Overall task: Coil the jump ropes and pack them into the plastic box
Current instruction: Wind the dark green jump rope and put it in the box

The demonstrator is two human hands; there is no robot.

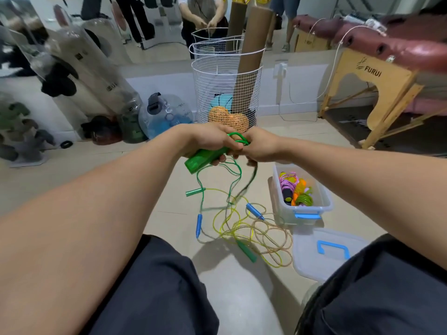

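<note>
Jump rope in hand: green handle (pixel 202 157) gripped in the left hand (pixel 210 139), held above the floor (pixel 121 165); a green cord loop (pixel 238 138) sticks up between the two hands.
Left hand: fingers curled round the green handle, thumb side up.
Right hand (pixel 260 146): clenched on the green cord just beside the left hand; a blurred length of cord (pixel 250 180) hangs from under it.
Hanging cord: runs down from both hands to a second green handle (pixel 195 191) lying on the floor.
Loose ropes on the floor: a tangle (pixel 251 233) of yellow-green and beige cords in front of the knees, with two blue handles (pixel 198 225) (pixel 255 211) and another green handle (pixel 246 250).
Plastic box (pixel 325 204): clear, blue latch, on the floor to the right of the tangle; open, holding coiled ropes (pixel 296 188) in pink, orange and green.
Lid (pixel 312 257): clear with a blue handle, lying flat on the floor just beside the box's near end.
Wire basket (pixel 227 76): white mesh, standing by the far wall beyond the hands, with cardboard tubes (pixel 254 37) and balls inside.
Wooden table (pixel 377 93): at the right, marked FURUI, with maroon padding on top.
</note>
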